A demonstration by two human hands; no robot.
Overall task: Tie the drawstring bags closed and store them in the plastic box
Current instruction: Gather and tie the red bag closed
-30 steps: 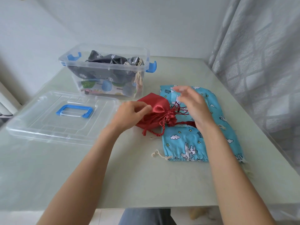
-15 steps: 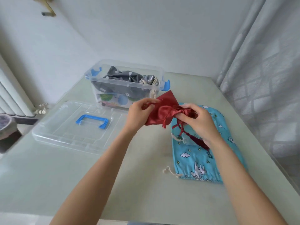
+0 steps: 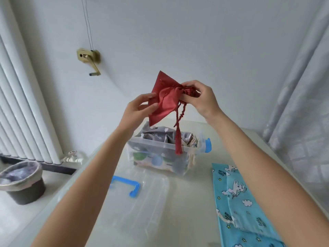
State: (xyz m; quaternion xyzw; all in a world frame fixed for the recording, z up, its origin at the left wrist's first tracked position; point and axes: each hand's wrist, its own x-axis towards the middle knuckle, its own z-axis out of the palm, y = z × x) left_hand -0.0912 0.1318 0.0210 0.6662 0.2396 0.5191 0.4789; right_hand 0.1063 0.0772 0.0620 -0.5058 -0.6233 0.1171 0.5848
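Both hands hold the small red satin drawstring bag (image 3: 165,97) in the air: the left hand (image 3: 140,109) pinches its body, the right hand (image 3: 199,98) pinches the gathered neck at 3 o'clock. I judge the tying is in hand; next, knot the red tasselled cord (image 3: 178,138), then lower the bag into the clear plastic box (image 3: 160,148) at 6 o'clock.

Both forearms bare, raised from the bottom corners and converging toward centre, hands lifted well up in front of the head camera. Left hand (image 3: 140,107): palm turned toward the right one, fingers extended and loosely together, thumb opposed, pinching red cloth along its lower-left edge. Right hand (image 3: 201,98): sits slightly higher than left, wrist bent, fingers curled in, thumb and fingertips closed in a tight grip on the gathered neck of the same cloth. Hands are near each other, not touching. Elbows out of frame.
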